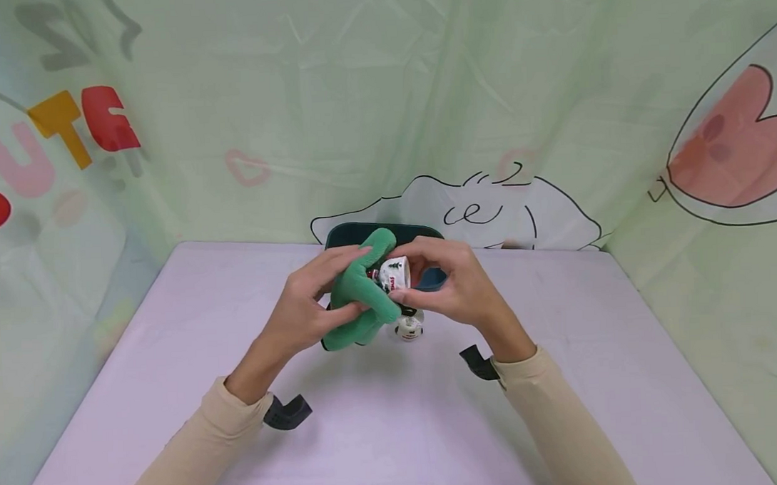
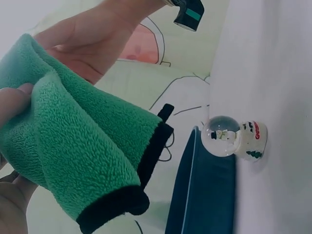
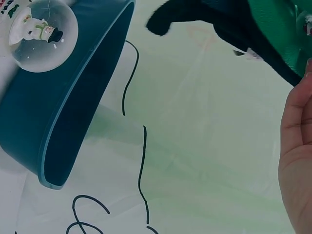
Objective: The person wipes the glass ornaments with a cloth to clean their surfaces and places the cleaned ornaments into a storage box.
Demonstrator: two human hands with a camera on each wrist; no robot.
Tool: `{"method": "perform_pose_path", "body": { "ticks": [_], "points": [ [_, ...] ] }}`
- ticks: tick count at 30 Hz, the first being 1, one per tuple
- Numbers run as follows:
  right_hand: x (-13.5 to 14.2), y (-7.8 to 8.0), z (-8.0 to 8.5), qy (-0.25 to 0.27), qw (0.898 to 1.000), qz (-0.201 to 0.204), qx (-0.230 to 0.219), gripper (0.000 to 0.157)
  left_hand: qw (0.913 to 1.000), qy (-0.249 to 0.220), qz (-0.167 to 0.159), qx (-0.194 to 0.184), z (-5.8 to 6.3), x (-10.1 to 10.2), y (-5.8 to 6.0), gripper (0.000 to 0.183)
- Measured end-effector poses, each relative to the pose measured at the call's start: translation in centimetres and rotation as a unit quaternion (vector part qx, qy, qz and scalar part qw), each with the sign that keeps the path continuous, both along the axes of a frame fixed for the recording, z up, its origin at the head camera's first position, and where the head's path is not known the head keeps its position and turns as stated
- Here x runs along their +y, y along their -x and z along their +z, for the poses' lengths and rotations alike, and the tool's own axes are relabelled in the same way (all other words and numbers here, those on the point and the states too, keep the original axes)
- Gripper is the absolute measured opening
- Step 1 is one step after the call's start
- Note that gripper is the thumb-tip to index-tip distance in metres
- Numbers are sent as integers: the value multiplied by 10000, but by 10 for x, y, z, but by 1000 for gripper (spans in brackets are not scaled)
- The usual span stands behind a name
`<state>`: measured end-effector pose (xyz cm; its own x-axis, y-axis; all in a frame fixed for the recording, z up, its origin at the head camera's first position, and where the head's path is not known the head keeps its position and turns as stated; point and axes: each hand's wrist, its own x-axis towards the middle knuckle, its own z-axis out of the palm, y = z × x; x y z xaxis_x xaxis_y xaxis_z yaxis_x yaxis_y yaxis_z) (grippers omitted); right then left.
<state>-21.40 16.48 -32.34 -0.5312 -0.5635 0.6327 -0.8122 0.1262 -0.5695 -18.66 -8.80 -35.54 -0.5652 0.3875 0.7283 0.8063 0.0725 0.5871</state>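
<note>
My left hand (image 1: 294,303) grips a fuzzy green cloth (image 1: 351,290) with dark edging, folded about the upper part of a small snow globe (image 1: 397,271). The globe's white base with a printed tree sticks out to the right, and my right hand (image 1: 454,276) pinches that base between thumb and fingers. Most of the glass ball is hidden by the cloth. On the table below stands a second snow globe (image 2: 221,136) with a snowman inside and red lettering on its white base. In the left wrist view the cloth hangs in folds and covers the held globe.
A dark teal bin (image 1: 338,233) stands near the table's back edge, just behind the second globe. The pale lilac table (image 1: 395,428) meets a light green printed curtain (image 1: 358,115) at the back. A black wrist mount (image 1: 288,412) juts from each sleeve.
</note>
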Motion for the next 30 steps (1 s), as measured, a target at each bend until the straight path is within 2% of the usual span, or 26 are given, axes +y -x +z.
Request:
{"method": "perform_pose_path", "body": {
  "ticks": [5,9,14,22,30],
  "points": [
    [-1,-3,2,-47,9997,-227,-108,29,9992,235,202,252,0,2,0,65],
    [-2,-4,2,-22,9991,-305,-299,24,9991,242,233,244,-1,2,-1,64],
    [-2,-4,2,-5,9989,-161,-432,30,10000,13,97,4,-2,1,0,63],
    [-2,-4,5,-102,9990,275,-339,49,9985,-288,-33,-469,-1,-2,-1,64],
    [-2,-5,6,-170,9984,436,-312,54,9949,-468,-92,-892,0,-5,-1,64]
  ]
}}
